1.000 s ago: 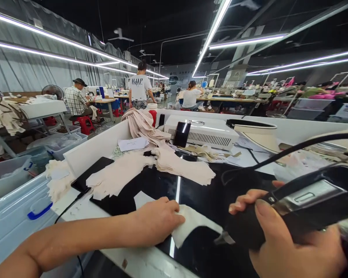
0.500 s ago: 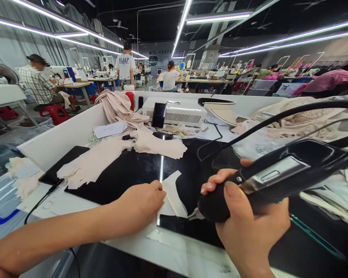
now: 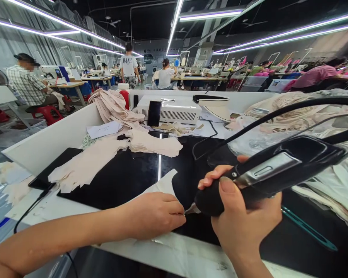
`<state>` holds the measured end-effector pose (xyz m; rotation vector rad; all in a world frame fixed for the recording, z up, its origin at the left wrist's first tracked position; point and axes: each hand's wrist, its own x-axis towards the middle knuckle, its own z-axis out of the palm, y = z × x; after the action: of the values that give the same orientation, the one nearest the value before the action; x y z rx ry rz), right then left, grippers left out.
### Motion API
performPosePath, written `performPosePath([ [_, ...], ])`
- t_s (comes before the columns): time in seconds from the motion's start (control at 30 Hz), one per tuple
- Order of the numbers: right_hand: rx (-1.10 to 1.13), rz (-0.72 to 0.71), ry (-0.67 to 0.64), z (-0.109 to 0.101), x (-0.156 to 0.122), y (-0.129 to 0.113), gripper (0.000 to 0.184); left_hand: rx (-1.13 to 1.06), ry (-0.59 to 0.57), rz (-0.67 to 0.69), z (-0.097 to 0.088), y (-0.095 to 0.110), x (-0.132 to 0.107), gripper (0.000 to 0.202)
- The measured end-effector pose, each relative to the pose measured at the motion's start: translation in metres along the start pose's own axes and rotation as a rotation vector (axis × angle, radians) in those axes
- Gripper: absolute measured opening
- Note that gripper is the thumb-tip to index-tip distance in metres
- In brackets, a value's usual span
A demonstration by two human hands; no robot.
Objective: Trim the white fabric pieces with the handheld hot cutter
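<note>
Partly hidden by the left hand point(image 3: 153, 216), whose fingers point(image 3: 175, 221) were bunched, any pinch indiscernible, the pale cloth piece point(image 3: 166, 183) was pointed away from them, while the black tool point(image 3: 281, 173) was clasped by the right hand point(image 3: 243, 220), its metal tip point(image 3: 193, 209) just right of those fingers.

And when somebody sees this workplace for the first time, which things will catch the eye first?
Probably the bulky black handheld tool in the right hand, low on the right, its metal tip close to the left hand. That hand is at a pale piece on the black work surface. Farther back, a stack of pale pieces lies before a white vented box.
</note>
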<state>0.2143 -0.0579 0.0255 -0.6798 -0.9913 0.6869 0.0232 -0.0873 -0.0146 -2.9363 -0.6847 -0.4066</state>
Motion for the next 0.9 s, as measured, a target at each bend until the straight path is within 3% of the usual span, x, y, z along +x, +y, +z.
performPosePath([
  [0.33, 0.003, -0.015, -0.014, 0.000, -0.003, -0.001, 0.061, -0.034, 0.053, 0.011, 0.013, -0.012, -0.003, 0.027],
  [0.63, 0.011, -0.013, 0.003, 0.001, -0.003, -0.003, 0.061, -0.085, 0.004, -0.098, 0.013, -0.014, -0.015, 0.027],
  [0.9, 0.016, -0.031, -0.024, 0.001, -0.001, -0.002, 0.061, -0.075, 0.097, -0.085, 0.018, -0.013, -0.020, 0.026],
])
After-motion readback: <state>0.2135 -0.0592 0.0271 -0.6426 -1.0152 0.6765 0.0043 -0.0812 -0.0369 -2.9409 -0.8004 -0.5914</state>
